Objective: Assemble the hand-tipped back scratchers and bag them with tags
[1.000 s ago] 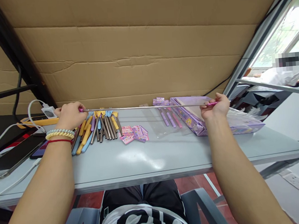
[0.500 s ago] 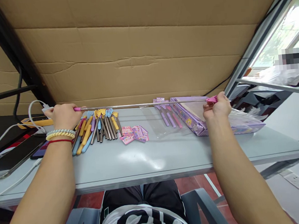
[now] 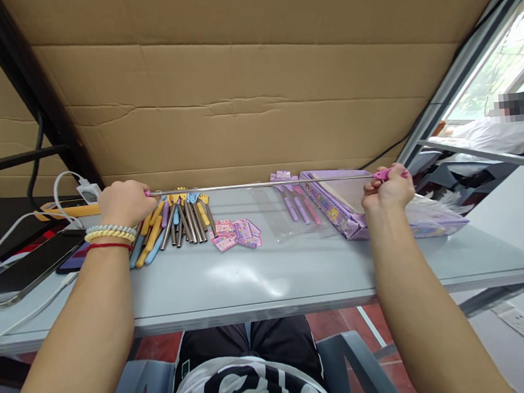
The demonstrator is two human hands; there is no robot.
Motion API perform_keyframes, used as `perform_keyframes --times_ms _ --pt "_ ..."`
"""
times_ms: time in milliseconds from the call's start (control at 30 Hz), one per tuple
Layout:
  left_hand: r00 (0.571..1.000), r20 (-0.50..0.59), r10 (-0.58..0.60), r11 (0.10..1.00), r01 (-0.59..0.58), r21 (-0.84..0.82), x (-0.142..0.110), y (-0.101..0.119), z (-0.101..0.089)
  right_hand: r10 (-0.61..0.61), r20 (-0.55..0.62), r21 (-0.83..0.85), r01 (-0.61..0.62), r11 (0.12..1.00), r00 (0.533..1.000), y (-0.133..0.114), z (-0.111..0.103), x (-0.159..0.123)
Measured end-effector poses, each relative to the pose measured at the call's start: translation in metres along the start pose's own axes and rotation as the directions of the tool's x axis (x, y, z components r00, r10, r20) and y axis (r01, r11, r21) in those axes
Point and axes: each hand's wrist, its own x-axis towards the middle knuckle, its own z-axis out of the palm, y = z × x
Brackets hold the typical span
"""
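Clearly, the largest thing I can see from my seat is the cardboard wall (image 3: 232,70) at the back, and below it the grey worktop (image 3: 251,283) reaches across from side to side. On its right lies a purple box (image 3: 334,214), set at an angle; on its left, a dark phone (image 3: 29,267). What I attend to most is the long metal rod (image 3: 252,186) between the two hands. Its long axis runs left to right, almost level and roughly parallel with the worktop's front edge, passing across my view of the heap of sticks (image 3: 154,235) and the clear bag (image 3: 271,223). I read the left grip as fingers closed round the rod's left end, where a little pink shows beside the left hand (image 3: 124,202). The right hand (image 3: 390,192) is pinching the pink head (image 3: 382,175) at the opposite end, so neither hand is nearer: each has one end, with the bare shaft lying inward. I can't tell how high the rod sits above the worktop. Smallest of all, pink and purple cards (image 3: 246,228) lie loosely spread between heap and bag.
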Motion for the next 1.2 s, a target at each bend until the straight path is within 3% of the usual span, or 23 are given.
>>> perform_keyframes --times_ms 267,400,500,633,800,867,933,1200 --pt "0.996 -0.054 0.072 0.997 -0.072 0.014 -0.009 0.035 -0.003 -0.047 0.266 -0.190 0.101 0.977 0.963 0.021 0.011 -0.017" --pt "0.987 -0.101 0.125 0.992 -0.123 0.027 -0.015 0.051 -0.001 -0.043 0.484 -0.300 0.212 0.930 0.874 0.039 0.011 -0.029" --pt "0.983 -0.130 0.127 0.992 -0.125 0.024 -0.021 0.060 -0.002 0.009 0.665 -0.346 0.298 0.890 0.747 0.046 0.009 -0.043" --pt "0.979 -0.120 0.162 0.987 -0.161 0.019 -0.035 0.078 -0.006 0.135 0.848 -0.391 0.433 0.812 0.513 0.051 0.009 -0.073" --pt "0.951 -0.098 0.292 0.954 -0.298 -0.045 -0.055 0.107 -0.007 0.192 0.947 -0.301 0.506 0.808 0.257 0.065 0.009 -0.113" --pt "0.934 -0.092 0.345 0.933 -0.352 -0.078 -0.060 0.115 -0.005 0.223 0.958 -0.284 0.508 0.813 0.179 0.071 0.007 -0.122" --pt "0.922 -0.083 0.379 0.917 -0.386 -0.099 -0.063 0.119 -0.002 0.244 0.959 -0.285 0.508 0.813 0.148 0.075 0.005 -0.125" --pt "0.913 -0.038 0.406 0.909 -0.408 -0.092 -0.066 0.123 0.001 0.283 0.944 -0.330 0.496 0.803 0.169 0.075 0.003 -0.119"
